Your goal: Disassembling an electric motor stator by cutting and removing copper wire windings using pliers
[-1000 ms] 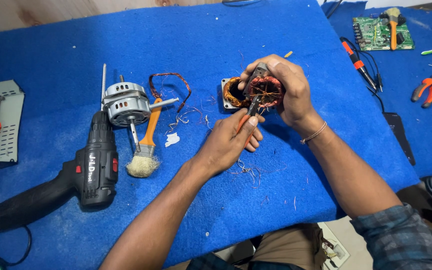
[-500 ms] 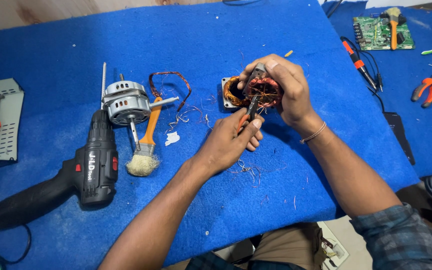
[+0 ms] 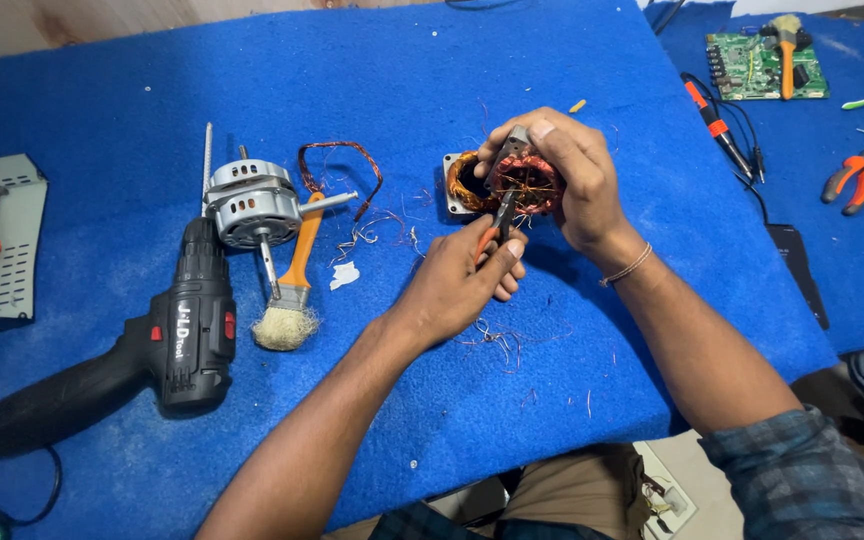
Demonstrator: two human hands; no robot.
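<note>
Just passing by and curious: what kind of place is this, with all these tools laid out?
Probably a small electrical repair bench. The right hand holds a copper-wound motor stator, the left hand works it with pliers, and a cordless drill and circuit board lie nearby.

copper-orange windings [image 3: 524, 182] under my fingers [image 3: 512, 248]; left of them an orange-handled brush [image 3: 292, 275], black drill [image 3: 187, 335], blue bench [image 3: 352, 80].

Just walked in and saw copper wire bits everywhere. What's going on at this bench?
A person's right hand holds a copper-wound stator over the blue mat. The left hand works small pliers into its windings. A drill, brush and motor lie to the left.
</note>
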